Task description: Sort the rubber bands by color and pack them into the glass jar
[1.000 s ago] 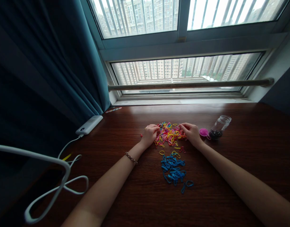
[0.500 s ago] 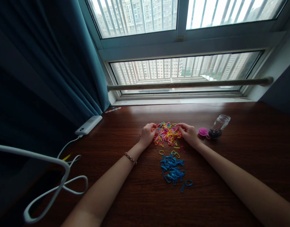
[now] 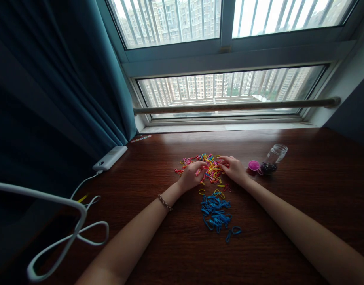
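Observation:
A loose pile of small rubber bands (image 3: 213,172), mostly pink, red and yellow, lies on the dark wooden table. My left hand (image 3: 194,175) reaches over the pile's left part, its index finger and thumb curled together at the tips; anything between them is too small to make out. At the right edge of the pile, my right hand (image 3: 234,169) touches the bands with thumb and fingers apart. Closer to me is a separate heap of blue rubber bands (image 3: 216,213). A few yellow bands (image 3: 219,193) lie between the two groups.
Right of my right hand, a clear jar (image 3: 273,158) leans tilted with dark contents at its bottom, beside a pink lid (image 3: 254,165). A white power strip (image 3: 110,157) and its looping cable (image 3: 81,221) lie left. Behind the table (image 3: 170,253) is a window with a rail (image 3: 235,106).
My left hand has moved right and slightly toward me, over the pile, uncovering pink and red bands at its left. My right hand has shifted only a little.

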`<action>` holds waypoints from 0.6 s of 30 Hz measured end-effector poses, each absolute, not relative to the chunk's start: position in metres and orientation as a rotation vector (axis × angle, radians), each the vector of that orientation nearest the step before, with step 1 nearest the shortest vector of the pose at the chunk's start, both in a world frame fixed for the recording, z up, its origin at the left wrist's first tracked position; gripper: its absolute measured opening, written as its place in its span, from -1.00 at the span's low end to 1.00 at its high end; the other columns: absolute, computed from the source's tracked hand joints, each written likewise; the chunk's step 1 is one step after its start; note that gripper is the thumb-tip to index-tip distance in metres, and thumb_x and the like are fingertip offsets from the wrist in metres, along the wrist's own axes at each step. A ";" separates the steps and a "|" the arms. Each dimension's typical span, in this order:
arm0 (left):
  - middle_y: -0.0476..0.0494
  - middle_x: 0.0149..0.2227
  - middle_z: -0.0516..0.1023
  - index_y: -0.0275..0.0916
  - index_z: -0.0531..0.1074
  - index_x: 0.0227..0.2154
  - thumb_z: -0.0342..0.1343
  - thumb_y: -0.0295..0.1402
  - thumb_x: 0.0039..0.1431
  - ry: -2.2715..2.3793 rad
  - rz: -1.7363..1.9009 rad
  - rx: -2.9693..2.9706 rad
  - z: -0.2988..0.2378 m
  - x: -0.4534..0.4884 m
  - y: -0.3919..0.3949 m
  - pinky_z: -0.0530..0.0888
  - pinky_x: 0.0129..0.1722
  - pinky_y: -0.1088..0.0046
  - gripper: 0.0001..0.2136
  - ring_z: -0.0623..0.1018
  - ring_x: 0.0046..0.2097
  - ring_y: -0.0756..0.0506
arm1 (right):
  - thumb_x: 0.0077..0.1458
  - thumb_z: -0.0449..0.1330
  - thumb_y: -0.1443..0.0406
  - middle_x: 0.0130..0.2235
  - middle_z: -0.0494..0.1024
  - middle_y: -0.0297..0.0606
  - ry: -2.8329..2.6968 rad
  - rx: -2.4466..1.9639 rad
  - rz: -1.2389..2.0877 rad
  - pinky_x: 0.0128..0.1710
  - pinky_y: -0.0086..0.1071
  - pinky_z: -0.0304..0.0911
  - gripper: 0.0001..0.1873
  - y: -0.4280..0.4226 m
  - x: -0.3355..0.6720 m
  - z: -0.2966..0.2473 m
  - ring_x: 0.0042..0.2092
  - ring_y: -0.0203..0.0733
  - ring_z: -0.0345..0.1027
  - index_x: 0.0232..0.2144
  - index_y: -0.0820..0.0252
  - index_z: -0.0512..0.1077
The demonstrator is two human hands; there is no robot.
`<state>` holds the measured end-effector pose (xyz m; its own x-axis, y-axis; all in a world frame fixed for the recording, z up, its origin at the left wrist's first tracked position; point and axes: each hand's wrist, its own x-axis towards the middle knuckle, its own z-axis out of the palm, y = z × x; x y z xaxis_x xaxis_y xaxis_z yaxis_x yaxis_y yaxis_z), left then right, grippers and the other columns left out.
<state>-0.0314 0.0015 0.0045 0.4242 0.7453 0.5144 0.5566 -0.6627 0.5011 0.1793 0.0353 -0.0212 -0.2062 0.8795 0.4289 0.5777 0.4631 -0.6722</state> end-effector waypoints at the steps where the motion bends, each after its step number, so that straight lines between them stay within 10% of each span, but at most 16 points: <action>1: -0.12 -0.38 0.50 -0.24 0.37 -0.28 -0.04 -0.36 0.14 1.073 1.014 2.468 0.006 -0.027 -0.004 0.42 -0.25 0.43 -0.86 0.49 -0.32 -0.04 | -0.04 0.15 0.34 -0.38 0.55 -0.29 -1.930 -1.211 0.472 -0.23 -0.27 0.26 -0.67 0.035 0.179 -0.021 -0.28 -0.15 0.36 -0.15 0.09 0.40; 8: -0.18 -0.33 0.50 -0.23 0.36 -0.22 -0.12 -0.38 0.17 0.778 0.736 2.632 0.011 -0.007 -0.026 0.39 -0.19 0.41 -0.80 0.49 -0.26 -0.08 | -0.08 0.16 0.38 -0.37 0.57 -0.34 -2.039 -1.187 0.484 -0.19 -0.25 0.22 -0.59 0.034 0.178 -0.017 -0.23 -0.12 0.28 -0.10 0.06 0.37; 18: -0.11 -0.42 0.46 -0.23 0.37 -0.39 -0.03 -0.40 0.11 1.526 1.139 2.439 -0.003 -0.035 0.013 0.38 -0.24 0.36 -0.91 0.44 -0.31 -0.08 | 0.00 0.11 0.30 -0.39 0.49 -0.26 -1.890 -1.182 0.482 -0.31 -0.33 0.24 -0.78 0.036 0.179 -0.020 -0.34 -0.21 0.34 -0.24 0.13 0.42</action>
